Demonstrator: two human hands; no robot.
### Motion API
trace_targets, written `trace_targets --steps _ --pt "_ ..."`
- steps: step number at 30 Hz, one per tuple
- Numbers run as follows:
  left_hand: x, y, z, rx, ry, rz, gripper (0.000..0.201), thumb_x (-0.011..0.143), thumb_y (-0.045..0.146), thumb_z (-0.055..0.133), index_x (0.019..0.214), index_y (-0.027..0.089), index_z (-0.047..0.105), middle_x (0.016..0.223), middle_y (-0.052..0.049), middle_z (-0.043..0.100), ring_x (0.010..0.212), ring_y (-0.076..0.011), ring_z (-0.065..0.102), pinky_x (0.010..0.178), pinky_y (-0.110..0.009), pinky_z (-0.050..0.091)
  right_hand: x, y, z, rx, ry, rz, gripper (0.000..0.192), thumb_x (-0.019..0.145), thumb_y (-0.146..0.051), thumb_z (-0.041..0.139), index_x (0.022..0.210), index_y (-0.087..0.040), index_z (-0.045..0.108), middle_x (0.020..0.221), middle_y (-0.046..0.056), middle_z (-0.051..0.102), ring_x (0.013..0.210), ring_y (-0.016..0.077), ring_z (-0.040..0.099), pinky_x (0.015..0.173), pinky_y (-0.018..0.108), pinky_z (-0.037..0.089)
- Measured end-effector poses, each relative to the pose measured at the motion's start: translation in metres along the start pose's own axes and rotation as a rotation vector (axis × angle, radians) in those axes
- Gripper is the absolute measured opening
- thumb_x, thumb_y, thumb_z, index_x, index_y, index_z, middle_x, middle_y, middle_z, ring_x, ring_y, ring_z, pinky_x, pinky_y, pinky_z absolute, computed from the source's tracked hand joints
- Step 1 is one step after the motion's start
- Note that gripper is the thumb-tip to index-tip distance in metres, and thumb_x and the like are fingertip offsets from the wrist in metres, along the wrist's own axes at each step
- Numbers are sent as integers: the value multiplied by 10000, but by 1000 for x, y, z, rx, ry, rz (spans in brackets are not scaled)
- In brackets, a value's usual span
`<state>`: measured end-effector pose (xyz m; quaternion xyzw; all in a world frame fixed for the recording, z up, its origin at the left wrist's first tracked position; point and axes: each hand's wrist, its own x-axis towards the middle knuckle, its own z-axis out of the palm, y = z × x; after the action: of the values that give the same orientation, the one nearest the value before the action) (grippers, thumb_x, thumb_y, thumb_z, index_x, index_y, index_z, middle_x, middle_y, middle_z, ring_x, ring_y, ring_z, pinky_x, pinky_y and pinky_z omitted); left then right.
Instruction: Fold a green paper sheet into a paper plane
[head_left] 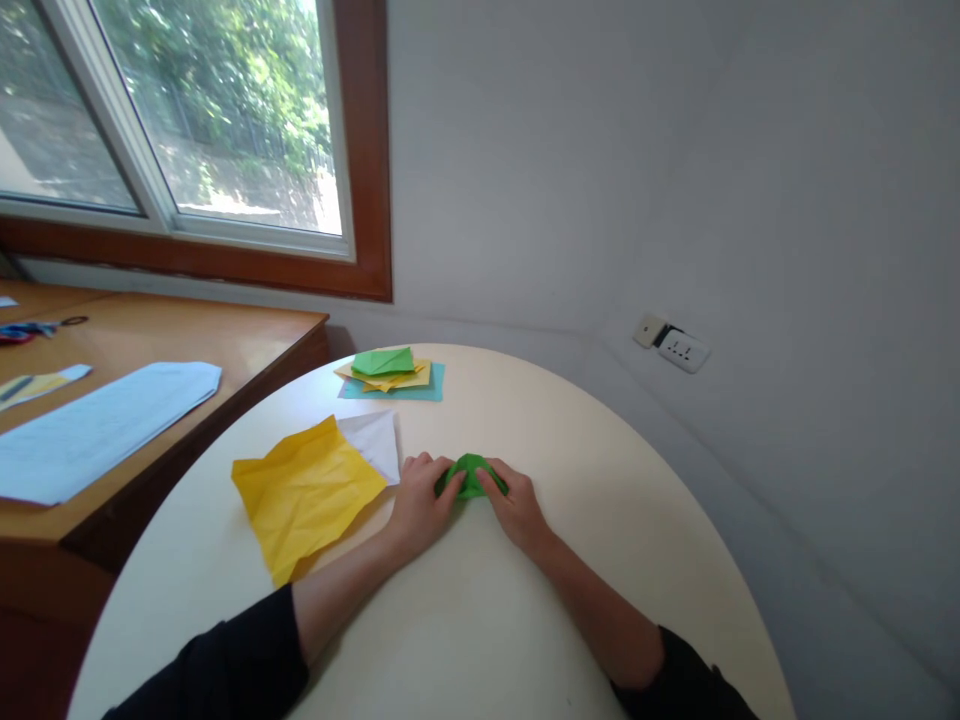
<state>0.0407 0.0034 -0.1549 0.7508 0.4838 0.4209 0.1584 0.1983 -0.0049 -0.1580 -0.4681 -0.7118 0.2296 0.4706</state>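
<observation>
Currently left hand (418, 503) and right hand (516, 505) both pinch the folded green paper (471, 476) flat on the bench (600, 470), yellow sheet (304, 492) just left.

About six paper sheets (306, 492), two hands (469, 505).

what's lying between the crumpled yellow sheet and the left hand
In the head view, a white paper sheet lies between the crumpled yellow sheet and the left hand, its edge tucked under the yellow one.
</observation>
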Motion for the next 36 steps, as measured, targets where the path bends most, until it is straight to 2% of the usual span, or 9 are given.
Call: trace_targets --steps 4,7,11,13,18,22,24,28,36 --pt "1 -1 -1 -54 79 -58 210 815 331 511 682 190 590 640 -7 516 699 -163 471 746 -331 361 0 -1 0 -29 22 1 225 801 -346 550 959 -203 622 874 17 678 790 165 620 748 270 489" --pt "1 -1 -1 -209 55 -121 219 823 347 495 702 180 570 658 -1 542 689 -149 479 689 -295 374 -1 0 2 21 70 29 229 775 -346 584 941 -194 628 869 22 685 787 173 634 734 280 508" --pt "1 0 0 -449 -9 -207 196 815 352 503 927 194 532 616 43 504 591 -114 467 551 -228 356 -2 2 5 93 133 92 263 744 -343 622 961 -196 626 908 34 691 820 188 644 745 298 522" --pt "1 0 1 -482 8 -208 309 794 329 533 1072 210 466 586 71 444 562 -105 449 536 -213 348 -3 3 6 110 169 125 305 738 -338 630 1007 -197 614 908 36 691 799 183 647 720 289 527" --pt "1 -2 3 -451 -6 -156 466 763 265 575 1193 225 400 633 67 444 598 -107 469 582 -218 388 -3 3 5 132 195 187 414 744 -335 632 1126 -191 561 785 16 694 662 155 645 614 262 532" --pt "0 -5 3 -428 -40 -77 434 768 232 580 1186 241 461 896 -13 591 826 -145 561 742 -268 456 -2 1 4 104 228 86 307 762 -321 613 1046 -206 631 1017 46 688 931 196 640 839 326 514" --pt "0 -4 2 -404 -53 -3 368 783 213 565 1148 233 518 1040 -45 597 964 -171 554 847 -299 444 -2 2 4 104 217 51 266 777 -309 595 1020 -219 657 1068 43 678 990 200 624 907 347 484" --pt "1 -2 -1 -359 -88 60 304 797 178 538 1096 212 583 998 -59 607 943 -173 569 838 -293 459 -1 2 4 97 195 43 264 786 -286 586 1030 -220 663 1061 42 683 992 199 627 917 352 479" --pt "1 -6 2 -333 -60 45 419 784 135 529 1197 202 510 1106 -84 587 1036 -193 543 916 -343 430 -1 3 4 65 176 41 319 765 -272 599 1075 -207 641 1088 52 670 1013 213 619 916 346 481"
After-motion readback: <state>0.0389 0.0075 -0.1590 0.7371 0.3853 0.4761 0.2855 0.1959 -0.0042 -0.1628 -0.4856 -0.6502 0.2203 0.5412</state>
